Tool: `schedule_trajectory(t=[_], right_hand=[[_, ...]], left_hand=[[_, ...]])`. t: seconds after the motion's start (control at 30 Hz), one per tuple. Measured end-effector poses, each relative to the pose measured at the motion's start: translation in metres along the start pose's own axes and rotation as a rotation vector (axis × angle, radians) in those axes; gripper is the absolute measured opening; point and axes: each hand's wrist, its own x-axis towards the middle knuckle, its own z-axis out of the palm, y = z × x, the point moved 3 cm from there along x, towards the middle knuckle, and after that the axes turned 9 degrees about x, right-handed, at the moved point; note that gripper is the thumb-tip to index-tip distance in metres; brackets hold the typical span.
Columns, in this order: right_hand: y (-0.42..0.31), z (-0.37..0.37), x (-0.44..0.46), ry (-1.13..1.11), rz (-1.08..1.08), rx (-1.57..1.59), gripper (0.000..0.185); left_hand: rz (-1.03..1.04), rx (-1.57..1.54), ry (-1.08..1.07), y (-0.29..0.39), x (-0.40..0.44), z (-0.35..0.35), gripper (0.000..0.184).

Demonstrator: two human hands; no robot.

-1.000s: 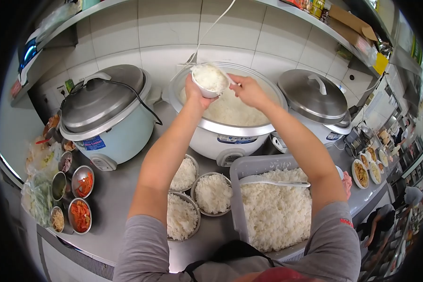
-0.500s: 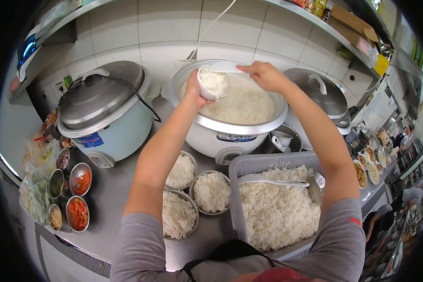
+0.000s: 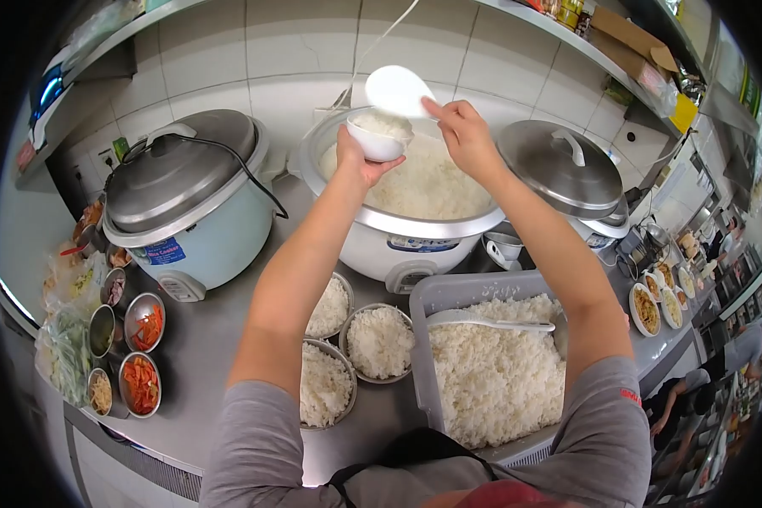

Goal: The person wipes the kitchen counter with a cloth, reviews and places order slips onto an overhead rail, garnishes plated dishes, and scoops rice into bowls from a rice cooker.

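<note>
My left hand (image 3: 360,158) grips a small white bowl (image 3: 379,146) by its side, above the left part of an uncovered rice cooker (image 3: 360,222). White rice (image 3: 383,124) fills the bowl to the brim. In my right hand (image 3: 464,135), fingers closed round its handle, is a white rice paddle (image 3: 398,90). The paddle's broad blade is raised just over the rice in the bowl; whether it touches is hard to tell. Below both hands, the cooker holds a large mass of cooked rice (image 3: 423,182).
A grey tub (image 3: 427,372) of rice holds another white paddle (image 3: 491,321). Left of it stand metal bowls of rice (image 3: 381,343). Lidded cookers flank the uncovered one, left (image 3: 203,245) and right (image 3: 559,169). Small bowls of orange-red strips (image 3: 140,385) sit far left.
My right hand has lifted the rice paddle into full view above the bowl. The bowl, tilted towards me before, is now more upright. Both forearms have shifted slightly.
</note>
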Motion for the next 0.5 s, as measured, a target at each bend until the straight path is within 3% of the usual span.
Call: schedule_trajectory(t=[0.03,0.13,0.27,0.33,0.47,0.5], right_hand=[[-0.009,-0.003,-0.003,0.065,-0.151,-0.065,0.046],[-0.011,0.003,-0.017,0.002,-0.299,-0.169,0.051],[-0.001,0.014,-0.006,0.153,-0.240,-0.144,0.051],[0.008,0.025,-0.001,0.029,-0.019,0.042,0.050],[0.010,0.024,0.004,-0.027,0.071,0.082,0.044],[0.020,0.025,0.000,-0.038,0.492,0.309,0.045]], left_hand=[[0.006,0.004,-0.001,0.002,0.002,-0.001,0.058],[-0.008,-0.016,-0.077,0.004,0.002,-0.007,0.059],[-0.059,-0.059,-0.054,0.000,0.001,-0.003,0.058],[-0.011,-0.013,-0.162,-0.004,0.002,-0.001,0.057],[0.043,-0.052,-0.060,-0.001,-0.004,-0.004,0.056],[0.073,-0.096,-0.039,0.001,-0.006,-0.006,0.057]])
